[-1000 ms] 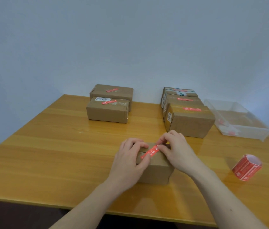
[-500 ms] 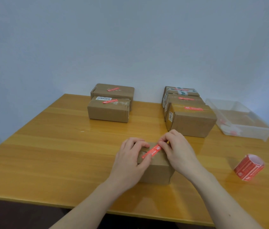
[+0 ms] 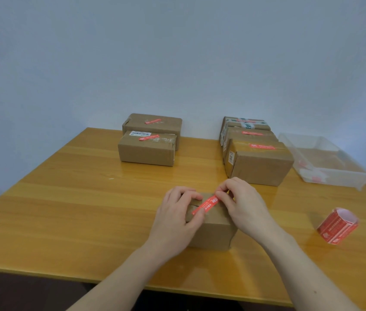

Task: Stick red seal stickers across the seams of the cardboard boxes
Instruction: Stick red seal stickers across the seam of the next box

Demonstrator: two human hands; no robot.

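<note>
The near box (image 3: 211, 230) is sitting on the table (image 3: 65, 209) close to the front edge, and both hands are working on its top. A red sticker (image 3: 205, 205) is lying slantwise across the seam there. The left hand (image 3: 177, 218) is cupping the box's left side, its fingers curled over the top edge and its thumb pressing down the sticker's near end. The right hand (image 3: 242, 207) is pinching the sticker's far end between thumb and forefinger, just at the box's far right corner; whether that end is already touching the cardboard, I cannot tell.

The step in hand looks to be laying and aligning the seal on this box. The next move probably calls for lowering the far end while the near end is being held, then rubbing along the strip so it is lying flat over the seam without a wrinkle or a skew.

Right of the box, well apart, the sticker roll (image 3: 337, 225) is lying on its side, within easy reach. Beyond the box to the left, two boxes (image 3: 146, 151) are standing one behind the other, each bearing a red seal. Beyond it to the right, three more boxes (image 3: 260, 162) are lined up likewise, and the nearer two are plainly sealed. Farther right, a clear tray (image 3: 334, 176) is holding a few small reddish scraps. Nothing is standing in the way of the hands.
</note>
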